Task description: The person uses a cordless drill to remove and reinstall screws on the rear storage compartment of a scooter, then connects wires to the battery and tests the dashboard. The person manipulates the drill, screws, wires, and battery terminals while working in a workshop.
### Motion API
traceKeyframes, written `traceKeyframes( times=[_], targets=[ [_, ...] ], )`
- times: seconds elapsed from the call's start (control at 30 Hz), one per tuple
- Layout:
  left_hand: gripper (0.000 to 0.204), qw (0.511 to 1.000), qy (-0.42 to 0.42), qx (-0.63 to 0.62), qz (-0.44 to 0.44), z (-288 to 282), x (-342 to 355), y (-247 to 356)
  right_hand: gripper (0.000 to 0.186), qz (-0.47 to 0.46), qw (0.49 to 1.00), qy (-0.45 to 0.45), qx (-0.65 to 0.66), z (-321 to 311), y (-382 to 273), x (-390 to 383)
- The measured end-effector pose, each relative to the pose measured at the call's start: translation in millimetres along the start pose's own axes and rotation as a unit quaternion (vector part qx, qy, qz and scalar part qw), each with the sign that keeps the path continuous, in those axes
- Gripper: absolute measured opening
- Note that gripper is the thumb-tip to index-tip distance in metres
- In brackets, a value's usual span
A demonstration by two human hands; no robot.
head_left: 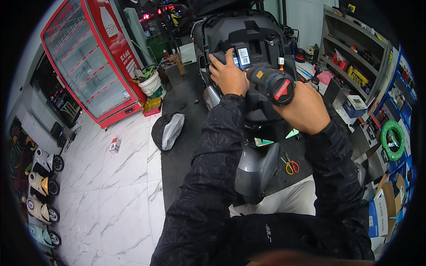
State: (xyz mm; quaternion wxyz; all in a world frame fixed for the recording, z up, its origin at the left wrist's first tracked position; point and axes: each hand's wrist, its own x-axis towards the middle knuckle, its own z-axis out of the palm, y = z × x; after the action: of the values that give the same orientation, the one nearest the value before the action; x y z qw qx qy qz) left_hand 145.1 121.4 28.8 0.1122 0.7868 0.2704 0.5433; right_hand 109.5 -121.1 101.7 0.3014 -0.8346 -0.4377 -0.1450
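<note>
Black mat (193, 120) beside veined white tile (122, 186), red cooler (117, 62), grey shelves (353, 54), right grip (306, 107) clasping power tool (270, 84), left grip (228, 76) unclear

white label (243, 56) on black unit (239, 49), red label (282, 90) on power tool (266, 82), white lettering (127, 61) on fridge (133, 91)

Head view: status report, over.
Right grip closed around black-and-red power tool; left grip against black plastic scooter body; tool blocks view of its own tip.
</note>
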Motion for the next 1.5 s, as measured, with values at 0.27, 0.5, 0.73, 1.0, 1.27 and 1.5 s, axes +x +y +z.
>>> traceKeyframes(
  times=[0.27, 0.5, 0.73, 1.0, 1.27, 1.5],
  targets=[
    [0.094, 0.999, -0.005, -0.03, -0.011, 3, 2, -5, 0.029, -0.022, 1.0, 0.003, -0.01, -2, -2, 0],
    [0.094, 0.996, -0.006, -0.088, -0.022, 6, 3, -10, 0.029, -0.01, 1.0, -0.002, -0.003, 2, 1, 0],
    [0.091, 0.996, -0.003, -0.085, -0.019, 5, 2, -9, 0.031, -0.003, 1.0, -0.005, 0.001, 3, 3, 1],
    [0.089, 0.998, 0.005, -0.065, 0.004, 4, 1, -11, 0.029, -0.004, 1.0, 0.024, -0.01, -5, -1, -5],
    [0.091, 0.999, 0.004, -0.04, 0.006, 4, 0, -10, 0.027, -0.002, 0.996, 0.067, 0.055, -1, 14, 5],
    [0.089, 0.998, 0.015, -0.058, -0.001, 2, 0, -5, 0.03, -0.004, 0.992, 0.088, 0.095, 17, 27, 14]
  ],
)
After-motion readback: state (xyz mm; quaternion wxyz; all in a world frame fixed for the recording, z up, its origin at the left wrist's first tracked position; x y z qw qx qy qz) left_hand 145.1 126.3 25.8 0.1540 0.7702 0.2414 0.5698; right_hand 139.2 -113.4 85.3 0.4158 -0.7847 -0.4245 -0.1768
